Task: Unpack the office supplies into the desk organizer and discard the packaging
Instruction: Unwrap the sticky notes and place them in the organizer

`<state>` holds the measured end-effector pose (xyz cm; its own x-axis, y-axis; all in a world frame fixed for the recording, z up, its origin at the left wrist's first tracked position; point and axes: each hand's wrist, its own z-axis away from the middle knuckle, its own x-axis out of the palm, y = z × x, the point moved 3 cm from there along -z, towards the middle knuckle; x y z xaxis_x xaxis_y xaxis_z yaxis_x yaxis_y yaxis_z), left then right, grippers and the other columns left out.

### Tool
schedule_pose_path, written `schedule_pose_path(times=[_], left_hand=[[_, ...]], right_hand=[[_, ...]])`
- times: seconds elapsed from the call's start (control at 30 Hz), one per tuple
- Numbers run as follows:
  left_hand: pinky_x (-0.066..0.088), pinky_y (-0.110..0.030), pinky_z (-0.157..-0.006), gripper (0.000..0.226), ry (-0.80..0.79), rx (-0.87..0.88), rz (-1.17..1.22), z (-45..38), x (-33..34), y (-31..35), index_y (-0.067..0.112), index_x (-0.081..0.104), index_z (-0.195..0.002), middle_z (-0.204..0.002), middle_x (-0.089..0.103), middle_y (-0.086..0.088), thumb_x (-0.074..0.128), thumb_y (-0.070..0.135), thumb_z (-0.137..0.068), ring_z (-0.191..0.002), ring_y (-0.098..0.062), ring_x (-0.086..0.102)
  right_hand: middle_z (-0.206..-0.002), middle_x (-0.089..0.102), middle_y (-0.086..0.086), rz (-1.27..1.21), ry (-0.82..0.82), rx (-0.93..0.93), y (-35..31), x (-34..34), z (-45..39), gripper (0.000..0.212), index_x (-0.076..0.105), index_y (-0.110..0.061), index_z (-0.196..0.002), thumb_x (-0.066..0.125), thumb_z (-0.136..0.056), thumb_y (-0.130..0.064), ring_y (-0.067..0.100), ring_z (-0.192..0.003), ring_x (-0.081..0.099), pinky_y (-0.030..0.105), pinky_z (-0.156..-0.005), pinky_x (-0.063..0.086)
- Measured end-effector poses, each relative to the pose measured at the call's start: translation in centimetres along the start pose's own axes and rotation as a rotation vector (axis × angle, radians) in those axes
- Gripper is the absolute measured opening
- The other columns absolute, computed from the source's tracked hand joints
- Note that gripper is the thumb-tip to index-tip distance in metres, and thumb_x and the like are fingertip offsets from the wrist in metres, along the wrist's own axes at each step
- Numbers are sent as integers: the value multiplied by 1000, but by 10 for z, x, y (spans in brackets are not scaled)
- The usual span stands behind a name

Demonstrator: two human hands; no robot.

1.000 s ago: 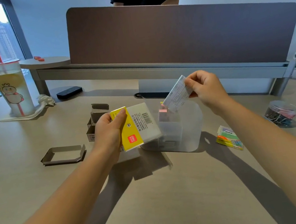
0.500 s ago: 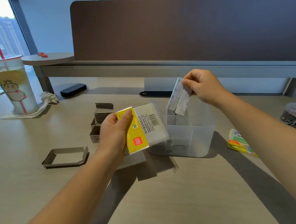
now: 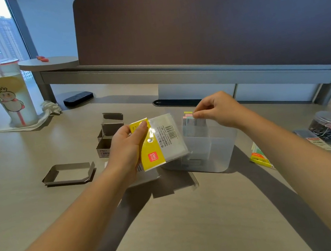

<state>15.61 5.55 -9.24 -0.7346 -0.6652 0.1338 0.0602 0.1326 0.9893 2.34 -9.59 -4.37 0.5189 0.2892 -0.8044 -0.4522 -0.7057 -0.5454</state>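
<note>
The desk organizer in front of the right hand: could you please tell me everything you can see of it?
The desk organizer is a frosted, translucent plastic box with rounded corners and inner dividers that form several compartments. It stands upright on the desk. Colourful sticky tabs rise above its far rim. The right hand pinches a small pale strip at the top of a rear compartment. The yellow-and-clear packet, gripped by the left hand, hides its left edge.
</note>
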Motion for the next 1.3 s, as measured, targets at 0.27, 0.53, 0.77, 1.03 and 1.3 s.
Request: schedule_pose_path(times=[0.27, 0.53, 0.77, 1.03, 1.3], left_hand=[[52, -34, -68, 12, -66, 5, -124, 19, 5, 2, 14, 47, -98, -86, 60, -2, 50, 20, -88, -75, -17, 62], [53, -23, -56, 16, -185, 40, -285, 59, 27, -23, 24, 45, -78, -82, 58, -1, 53, 13, -86, -75, -16, 60], [44, -20, -64, 21, -65, 202, -672, 61, 28, -26, 10, 48, -105, -103, 55, -5, 54, 19, -87, -90, -15, 52], [36, -31, -93, 38, 25, 531, -1045, 86, 32, -13, 6, 52, -114, -127, 48, -13, 60, 24, -82, -116, -26, 43], [24, -32, -108, 54, -503, 515, -1514, 109, 37, -32, 25, 44, -130, -142, 40, 3, 43, 53, -85, -133, -18, 30]], right_hand=[[-118, 55, 5, -48, 196, 9, 4, -12, 55, 32, 57, -10, -114, 56, -86, -25, 15, -105, 48, 25, -85, 38], [-135, 43, 10, 67, 260, 236, 63, 2, 133, 46, 45, -13, -128, 55, -86, -28, 24, -123, 40, 35, -100, 35], [-120, 57, 13, 339, 56, 254, 79, 10, 150, 38, 55, -10, -111, 47, -88, -38, 29, -105, 52, 37, -82, 43], [-113, 53, 9, 224, 90, 214, 63, 15, 166, 27, 56, -9, -95, 61, -82, -32, 15, -91, 44, 27, -75, 38], [-118, 52, 13, 139, 113, 119, 46, 23, 175, 30, 56, -6, -109, 60, -81, -15, 23, -102, 50, 23, -78, 38]])
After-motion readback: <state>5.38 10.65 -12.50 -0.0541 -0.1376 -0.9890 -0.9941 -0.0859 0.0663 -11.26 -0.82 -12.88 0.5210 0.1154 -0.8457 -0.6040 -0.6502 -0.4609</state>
